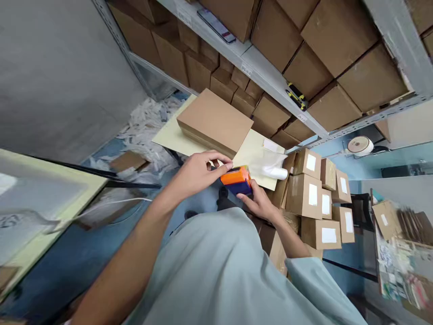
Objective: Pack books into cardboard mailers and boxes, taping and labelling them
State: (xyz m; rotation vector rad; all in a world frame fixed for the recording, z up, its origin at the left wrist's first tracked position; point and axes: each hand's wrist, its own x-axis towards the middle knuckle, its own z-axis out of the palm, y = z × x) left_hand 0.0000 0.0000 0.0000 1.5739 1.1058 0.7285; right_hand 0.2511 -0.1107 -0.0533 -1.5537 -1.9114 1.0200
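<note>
My right hand [260, 204] grips a small orange and dark-blue block-shaped item [239, 179] by its right side; its exact kind I cannot make out. My left hand [202, 175] comes in from the left, with thumb and index fingertips close together at the item's upper left edge. Whether anything thin is pinched there is hidden. Just beyond both hands, a closed brown cardboard box [216, 119] lies on a pale yellow tabletop [246, 155]. To the right of the box on this table is a roll of white material [274, 171].
Ahead, a metal shelf [267, 74] is packed with cartons; a phone [216, 25] and yellow-black cutters [296, 95] lie along its edge. Labelled cartons [313, 194] are stacked at right. Another table [84, 180] stands at left, with white scraps [145, 122] on the floor behind.
</note>
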